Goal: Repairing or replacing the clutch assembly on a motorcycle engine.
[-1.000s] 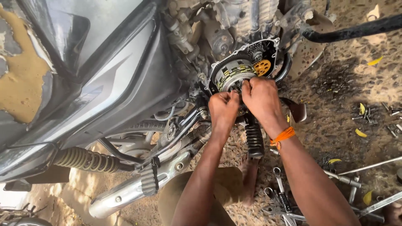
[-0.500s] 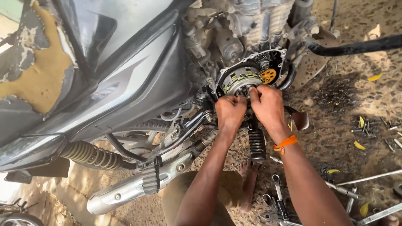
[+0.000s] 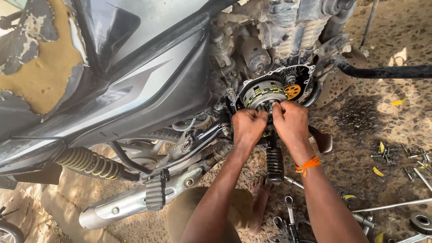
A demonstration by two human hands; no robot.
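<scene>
While spanners (image 3: 290, 216) lie on the dirt by a bare foot (image 3: 260, 198), the left hand (image 3: 249, 126) and right hand (image 3: 292, 121) sit side by side. Both pinch, fingers closed, the clutch assembly (image 3: 265, 94) in the motorcycle's open engine case (image 3: 306, 74) beyond.

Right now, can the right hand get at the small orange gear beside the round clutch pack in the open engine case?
Probably yes. The right hand sits just below the small orange gear, with the case cover off and nothing between them. The left hand is on the round clutch pack's other side, out of the way.
</scene>
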